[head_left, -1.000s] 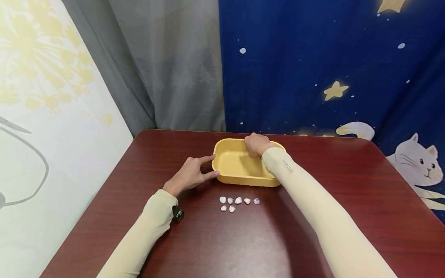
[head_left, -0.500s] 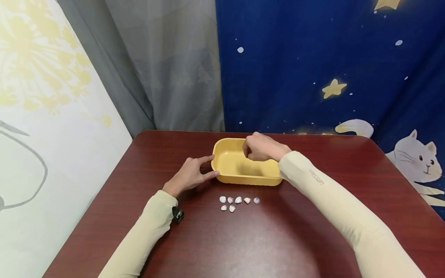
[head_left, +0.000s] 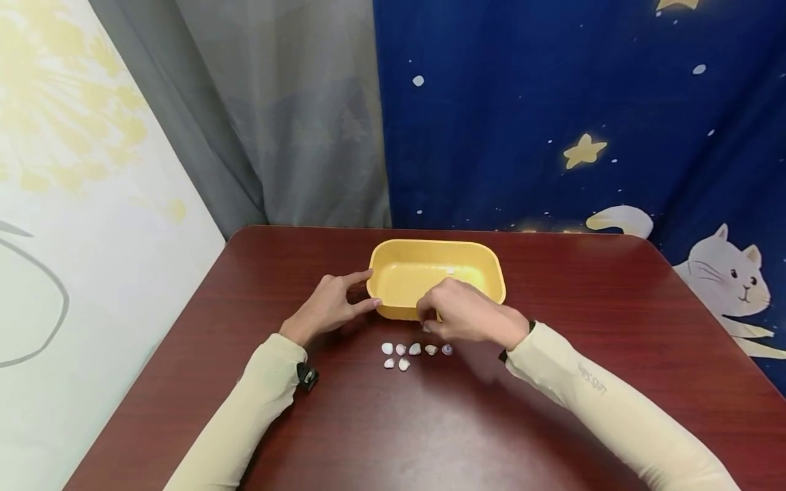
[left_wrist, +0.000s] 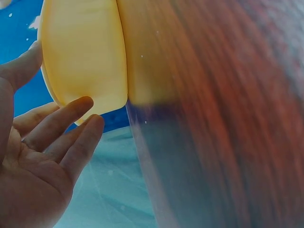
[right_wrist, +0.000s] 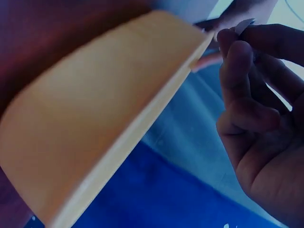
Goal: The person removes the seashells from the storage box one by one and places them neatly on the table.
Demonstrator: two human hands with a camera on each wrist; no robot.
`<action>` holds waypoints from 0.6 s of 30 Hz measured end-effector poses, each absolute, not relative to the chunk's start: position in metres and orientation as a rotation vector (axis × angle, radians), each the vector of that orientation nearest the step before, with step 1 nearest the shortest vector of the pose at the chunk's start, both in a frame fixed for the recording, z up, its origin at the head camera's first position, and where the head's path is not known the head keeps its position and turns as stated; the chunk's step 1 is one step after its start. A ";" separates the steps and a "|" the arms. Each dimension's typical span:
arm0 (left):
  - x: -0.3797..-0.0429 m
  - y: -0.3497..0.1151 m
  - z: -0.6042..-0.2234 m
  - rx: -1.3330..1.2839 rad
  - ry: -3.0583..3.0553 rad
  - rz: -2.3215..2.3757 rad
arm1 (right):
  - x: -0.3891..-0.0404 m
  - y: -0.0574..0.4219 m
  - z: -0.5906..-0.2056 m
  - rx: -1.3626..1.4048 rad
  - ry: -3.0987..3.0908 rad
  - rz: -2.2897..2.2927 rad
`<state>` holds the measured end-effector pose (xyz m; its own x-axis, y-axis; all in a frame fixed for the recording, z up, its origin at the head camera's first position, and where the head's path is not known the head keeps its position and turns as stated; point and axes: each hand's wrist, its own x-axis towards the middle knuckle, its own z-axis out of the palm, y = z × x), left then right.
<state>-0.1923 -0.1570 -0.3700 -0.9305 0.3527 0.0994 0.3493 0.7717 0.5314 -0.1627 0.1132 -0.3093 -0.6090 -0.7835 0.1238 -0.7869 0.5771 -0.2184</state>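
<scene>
A yellow plastic tub (head_left: 393, 312) stands on the table, and a small white shell (head_left: 450, 271) lies inside it. My left hand (head_left: 327, 305) rests its thumb and forefinger against the tub's left end, the fingers fairly straight; in the left wrist view the other fingers (left_wrist: 78, 147) are spread beside the wall. Over the tub's near rim, my right hand (head_left: 463, 312) pinches a small whitish shell (right_wrist: 244, 24) between thumb and forefinger. In front of the tub, several small shells (head_left: 415, 348) lie in two rows, the longer row nearer the tub.
The dark red wooden table (head_left: 344, 423) carries all this. Behind it hang a grey curtain (head_left: 307, 136) and a blue one (head_left: 491, 123) with stars and a cat. A white patterned surface (head_left: 92, 259) slopes along the left side.
My right hand has come up out of the tub and moved toward me over the near rim, with a shell in its fingertips. The left hand stays at the tub's left end.
</scene>
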 end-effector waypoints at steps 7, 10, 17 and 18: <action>-0.192 -0.157 -0.370 0.594 2.959 0.870 | -0.150 0.108 -0.326 1.453 -2.767 0.381; -0.192 -0.157 -0.371 0.587 2.960 0.872 | -0.147 0.107 -0.335 1.468 -2.777 0.365; -0.192 -0.156 -0.369 0.566 2.962 0.854 | -0.143 0.102 -0.354 1.476 -2.751 0.303; -0.192 -0.156 -0.369 0.563 2.963 0.851 | -0.143 0.101 -0.356 1.473 -2.747 0.292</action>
<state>-0.1922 -0.1562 -0.3691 -0.9353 0.3422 0.0900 0.3378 0.7879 0.5149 -0.1426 0.1010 -0.3559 -0.5569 -0.8249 0.0974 -0.8269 0.5396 -0.1582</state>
